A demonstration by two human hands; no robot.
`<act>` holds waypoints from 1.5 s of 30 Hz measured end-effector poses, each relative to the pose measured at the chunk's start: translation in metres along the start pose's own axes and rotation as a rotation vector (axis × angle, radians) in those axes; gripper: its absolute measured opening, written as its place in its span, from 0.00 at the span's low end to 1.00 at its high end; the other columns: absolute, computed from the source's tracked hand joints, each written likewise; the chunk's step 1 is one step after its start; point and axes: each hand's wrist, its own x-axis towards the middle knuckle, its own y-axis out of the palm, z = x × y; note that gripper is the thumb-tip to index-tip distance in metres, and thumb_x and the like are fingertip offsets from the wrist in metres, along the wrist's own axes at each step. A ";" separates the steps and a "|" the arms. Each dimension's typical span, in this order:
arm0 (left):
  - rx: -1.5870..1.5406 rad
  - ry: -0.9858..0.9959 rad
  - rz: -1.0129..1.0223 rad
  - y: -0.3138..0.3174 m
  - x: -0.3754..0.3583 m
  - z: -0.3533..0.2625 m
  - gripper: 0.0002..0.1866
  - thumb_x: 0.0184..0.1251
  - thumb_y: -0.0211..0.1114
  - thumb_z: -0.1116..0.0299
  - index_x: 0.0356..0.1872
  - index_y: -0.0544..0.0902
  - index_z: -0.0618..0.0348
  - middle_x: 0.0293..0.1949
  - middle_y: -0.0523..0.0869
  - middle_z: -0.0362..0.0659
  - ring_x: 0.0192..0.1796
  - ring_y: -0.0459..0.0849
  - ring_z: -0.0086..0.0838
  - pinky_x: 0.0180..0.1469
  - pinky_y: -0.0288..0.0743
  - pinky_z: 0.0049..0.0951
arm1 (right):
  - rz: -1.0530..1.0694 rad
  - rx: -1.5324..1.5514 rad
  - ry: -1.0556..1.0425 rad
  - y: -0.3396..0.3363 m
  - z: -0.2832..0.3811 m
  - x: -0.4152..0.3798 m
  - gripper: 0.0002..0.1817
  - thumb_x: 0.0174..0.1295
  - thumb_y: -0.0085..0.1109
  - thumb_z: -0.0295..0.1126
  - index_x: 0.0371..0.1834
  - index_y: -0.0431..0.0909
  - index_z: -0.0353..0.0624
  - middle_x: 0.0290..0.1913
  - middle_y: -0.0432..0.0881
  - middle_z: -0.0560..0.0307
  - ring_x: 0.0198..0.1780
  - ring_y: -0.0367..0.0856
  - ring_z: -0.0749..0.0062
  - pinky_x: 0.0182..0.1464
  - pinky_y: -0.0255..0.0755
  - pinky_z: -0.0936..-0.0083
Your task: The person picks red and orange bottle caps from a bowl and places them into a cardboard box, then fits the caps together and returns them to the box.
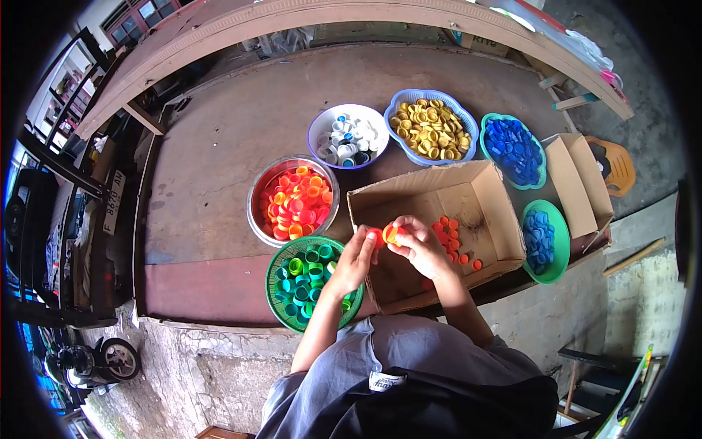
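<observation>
Over the near left part of an open cardboard box point(418, 192), my two hands are close together. My left hand point(354, 262) is closed on a red bottle cap point(376, 235). Fingers of my right hand point(422, 250) pinch an orange bottle cap point(393, 234), right beside the red one. Several loose orange-red caps point(448, 235) lie on the floor of the box, partly hidden behind my right hand. Just left of the box stands a metal bowl point(255, 194) heaped with red and orange caps. A green basket point(272, 304) of green caps sits below my left forearm.
Behind the box are a white bowl point(313, 134) of white caps and a lavender basket point(473, 121) of yellow caps. Rightward stand a teal basket point(542, 175) of dark blue caps and a green bowl point(561, 252) of lighter blue ones. A wooden rail point(351, 16) spans the far side.
</observation>
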 end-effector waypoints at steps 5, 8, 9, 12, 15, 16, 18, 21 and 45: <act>0.443 0.118 -0.407 -0.042 0.012 -0.014 0.18 0.69 0.49 0.57 0.34 0.71 0.66 0.19 0.71 0.45 0.25 0.71 0.26 0.28 0.66 0.29 | -0.038 0.043 -0.041 -0.003 0.003 -0.002 0.06 0.62 0.51 0.25 0.42 0.70 0.44 0.43 0.76 0.59 0.52 0.77 0.62 0.49 0.74 0.79; 0.745 0.139 -0.574 -0.093 0.029 -0.006 0.17 0.67 0.53 0.59 0.32 0.71 0.68 0.18 0.74 0.53 0.23 0.73 0.38 0.27 0.66 0.36 | -0.084 0.077 -0.032 -0.009 0.003 -0.008 0.06 0.62 0.50 0.26 0.42 0.70 0.44 0.42 0.76 0.60 0.52 0.76 0.63 0.49 0.74 0.81; 0.762 0.099 -0.562 -0.108 0.035 -0.004 0.18 0.65 0.54 0.58 0.32 0.70 0.68 0.21 0.76 0.56 0.25 0.75 0.43 0.29 0.67 0.38 | -0.089 0.099 -0.033 -0.011 0.002 -0.008 0.07 0.61 0.51 0.25 0.42 0.71 0.43 0.43 0.76 0.58 0.53 0.76 0.61 0.49 0.75 0.81; 1.049 -0.083 -0.526 -0.142 0.042 0.018 0.30 0.56 0.60 0.46 0.38 0.68 0.69 0.36 0.78 0.63 0.43 0.76 0.52 0.45 0.70 0.44 | -0.101 0.213 -0.027 -0.015 -0.002 -0.010 0.07 0.60 0.51 0.23 0.41 0.71 0.42 0.43 0.76 0.56 0.54 0.74 0.56 0.48 0.76 0.83; 1.157 -0.216 -0.578 -0.150 0.038 0.028 0.34 0.54 0.57 0.39 0.41 0.70 0.67 0.43 0.76 0.59 0.50 0.72 0.52 0.52 0.66 0.45 | -0.101 0.357 -0.043 -0.011 0.007 -0.010 0.07 0.59 0.53 0.23 0.40 0.71 0.43 0.41 0.77 0.57 0.53 0.75 0.57 0.47 0.76 0.83; 1.167 -0.282 -0.562 -0.149 0.037 0.025 0.34 0.55 0.56 0.39 0.46 0.68 0.63 0.47 0.73 0.57 0.55 0.68 0.49 0.54 0.65 0.44 | -0.113 0.374 -0.069 -0.008 0.008 -0.012 0.07 0.59 0.53 0.23 0.39 0.71 0.42 0.41 0.77 0.57 0.53 0.75 0.56 0.47 0.77 0.83; 1.183 -0.113 -0.612 -0.150 0.037 0.027 0.34 0.54 0.58 0.41 0.47 0.69 0.65 0.46 0.73 0.57 0.51 0.70 0.50 0.53 0.66 0.44 | -0.139 0.378 -0.102 -0.004 0.004 -0.018 0.06 0.59 0.53 0.23 0.38 0.72 0.42 0.41 0.77 0.56 0.53 0.75 0.56 0.48 0.77 0.82; 1.261 -0.117 -0.531 -0.141 0.035 0.024 0.40 0.54 0.61 0.45 0.63 0.58 0.56 0.61 0.58 0.61 0.63 0.58 0.53 0.62 0.56 0.48 | -0.111 0.423 -0.098 -0.001 -0.006 -0.026 0.05 0.59 0.52 0.23 0.38 0.71 0.42 0.41 0.78 0.56 0.52 0.76 0.56 0.47 0.77 0.82; 0.515 0.343 -0.104 0.065 -0.018 -0.022 0.18 0.49 0.69 0.71 0.43 0.78 0.61 0.44 0.81 0.46 0.51 0.76 0.38 0.54 0.68 0.34 | 0.098 0.209 0.209 -0.055 0.007 -0.055 0.11 0.64 0.47 0.28 0.48 0.69 0.40 0.47 0.76 0.55 0.49 0.76 0.76 0.49 0.74 0.81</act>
